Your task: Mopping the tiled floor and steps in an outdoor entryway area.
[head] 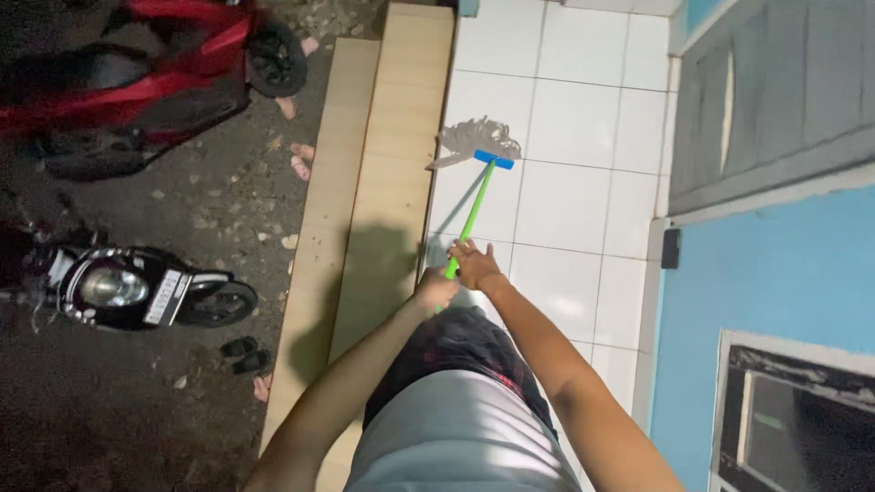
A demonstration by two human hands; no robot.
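Both my hands grip the green handle (474, 208) of a mop. My left hand (436, 290) holds the near end, and my right hand (474, 264) is closed around the handle just above it. The handle runs up to a blue clamp (493, 159) with a grey string mop head (478, 139) that rests on the white tiled floor (574, 118), right at the edge of the tan steps (396, 155).
Two tan steps drop to dark gravel ground at the left. A red scooter (137, 82) and a black motorbike (137, 290) are parked there, with sandals (244, 353) near the step. A blue wall (766, 264), a grey door (775, 91) and a window (802, 419) stand at the right.
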